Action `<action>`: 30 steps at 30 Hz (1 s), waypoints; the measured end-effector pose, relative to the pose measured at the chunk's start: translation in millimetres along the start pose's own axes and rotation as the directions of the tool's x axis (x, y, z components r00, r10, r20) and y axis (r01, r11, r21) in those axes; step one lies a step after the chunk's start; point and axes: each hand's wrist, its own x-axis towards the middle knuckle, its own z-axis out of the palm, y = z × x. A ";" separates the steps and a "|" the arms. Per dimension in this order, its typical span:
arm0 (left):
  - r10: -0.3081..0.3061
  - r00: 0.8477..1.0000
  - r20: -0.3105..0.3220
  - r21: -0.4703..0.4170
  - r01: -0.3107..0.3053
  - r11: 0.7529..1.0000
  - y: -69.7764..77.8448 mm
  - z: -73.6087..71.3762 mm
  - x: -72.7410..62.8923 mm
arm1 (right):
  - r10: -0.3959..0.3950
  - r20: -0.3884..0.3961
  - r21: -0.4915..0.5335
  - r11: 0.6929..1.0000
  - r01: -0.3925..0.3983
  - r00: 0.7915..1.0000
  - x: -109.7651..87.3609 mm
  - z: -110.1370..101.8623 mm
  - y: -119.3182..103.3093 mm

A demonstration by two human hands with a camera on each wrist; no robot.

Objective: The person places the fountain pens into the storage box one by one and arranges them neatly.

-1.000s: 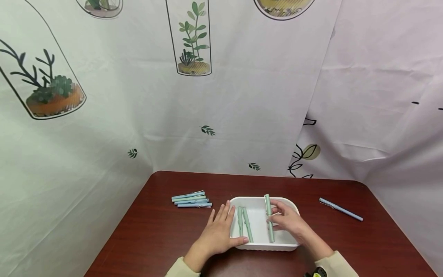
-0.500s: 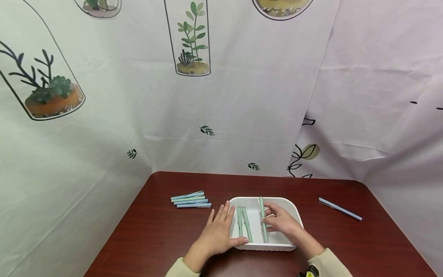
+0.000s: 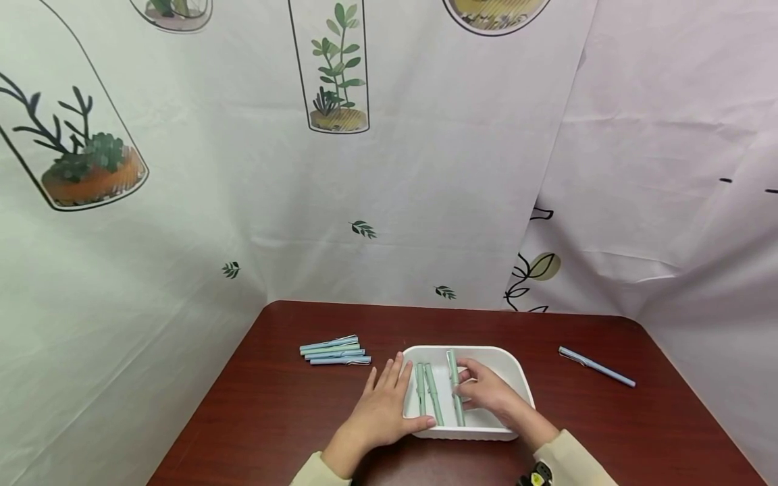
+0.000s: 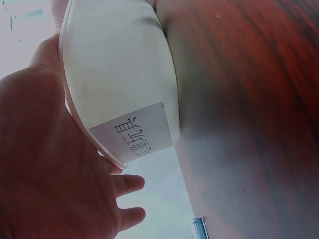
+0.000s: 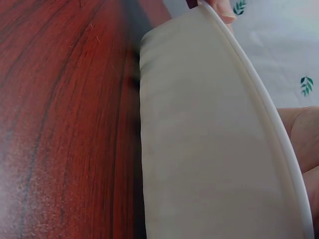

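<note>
Inside the white tray, my right hand pinches a light green pen, which stands nearly lengthwise and slightly tilted. To its left in the tray lie two more green pens, the first pen by the left wall and the second pen beside it. My left hand rests with spread, straight fingers on the tray's left edge, its thumb along the near rim. A printed label shows on the tray's outer wall in the left wrist view. The right wrist view shows mostly tray wall; the held pen is hidden there.
Left of the tray, several blue and green pens lie in a cluster on the dark red table. A single blue pen lies at the right. A white printed cloth hangs behind the table.
My right hand has moved left within the tray, bringing the green pen closer to the other two. The left hand stays on the tray's edge.
</note>
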 end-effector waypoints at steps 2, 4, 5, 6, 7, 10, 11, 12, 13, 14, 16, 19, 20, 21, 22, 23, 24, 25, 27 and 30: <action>-0.002 1.000 0.002 0.005 0.002 1.000 -0.4 0.4 0.3 | 0.005 -0.002 -0.010 1.000 -0.005 1.000 1.8 1.3 1.0; -0.001 1.000 0.001 0.008 0.001 1.000 -0.8 0.9 0.7 | 0.009 -0.004 -0.023 1.000 -0.009 1.000 3.2 2.8 1.8; -0.003 1.000 0.003 0.009 0.003 1.000 -1.0 1.1 0.9 | 0.009 -0.003 -0.031 0.999 -0.009 1.000 3.7 3.7 2.0; -0.005 1.000 0.005 0.011 0.005 1.000 -1.2 1.0 1.0 | 0.009 -0.002 -0.038 0.999 -0.009 1.000 4.5 4.5 2.5; -0.004 1.000 0.004 0.010 0.004 1.000 -1.3 1.1 0.9 | 0.011 0.000 -0.041 0.999 -0.011 1.000 5.1 5.4 2.5; -0.008 1.000 0.007 0.009 0.008 1.000 -1.4 1.2 0.8 | 0.016 0.003 -0.057 0.998 -0.016 1.000 6.7 7.7 3.2; -0.009 1.000 0.008 0.008 0.009 1.000 -1.3 1.2 0.7 | 0.020 0.003 -0.061 0.998 -0.020 1.000 7.0 8.4 2.9; -0.009 1.000 0.010 0.009 0.009 1.000 -1.1 1.0 0.5 | 0.024 0.000 -0.063 0.998 -0.024 1.000 7.4 9.0 3.0; -0.009 1.000 0.011 0.007 0.009 1.000 -0.9 0.8 0.3 | 0.028 -0.003 -0.070 0.997 -0.029 1.000 7.4 9.5 2.7; -0.010 1.000 0.013 0.009 0.010 1.000 -0.6 0.5 0.2 | 0.032 -0.006 -0.079 0.996 -0.033 0.999 7.4 10.0 2.6; -0.011 1.000 0.015 0.008 0.011 1.000 -0.4 0.1 -0.2 | 0.041 -0.007 -0.084 0.996 -0.042 0.999 7.5 10.9 2.6; -0.014 1.000 0.018 0.011 0.014 1.000 0.3 -1.5 -1.0 | 0.050 0.005 -0.081 0.996 -0.049 0.999 7.5 12.5 2.2; -0.015 1.000 0.018 0.013 0.014 1.000 0.5 -1.9 -1.3 | 0.053 0.006 -0.080 0.995 -0.052 0.999 7.6 13.1 2.1; -0.015 1.000 0.019 0.013 0.015 1.000 0.7 -2.3 -1.5 | 0.057 0.007 -0.083 0.995 -0.056 0.998 7.8 14.0 1.7; -0.016 1.000 0.020 0.015 0.016 1.000 0.8 -2.6 -1.6 | 0.060 0.005 -0.091 0.994 -0.060 0.998 8.1 14.8 1.3; -0.016 1.000 0.021 0.014 0.016 1.000 1.1 -3.0 -1.9 | 0.066 0.000 -0.101 0.993 -0.066 0.998 8.6 15.8 1.1; -0.016 1.000 0.021 0.012 0.016 1.000 1.0 -2.7 -1.9 | 0.076 -0.010 -0.119 0.990 -0.076 0.997 9.3 16.9 0.8; -0.015 1.000 0.019 0.011 0.015 1.000 1.1 -2.5 -2.0 | 0.083 -0.016 -0.132 0.988 -0.085 0.996 10.0 17.9 0.7; -0.012 1.000 0.015 0.010 0.012 1.000 1.3 -2.0 -2.0 | 0.096 -0.030 -0.155 0.983 -0.100 0.995 10.9 19.2 0.5; -0.006 1.000 0.009 0.014 0.006 1.000 1.4 -0.6 -1.9 | 0.104 -0.042 -0.176 0.978 -0.109 0.994 12.0 20.3 1.1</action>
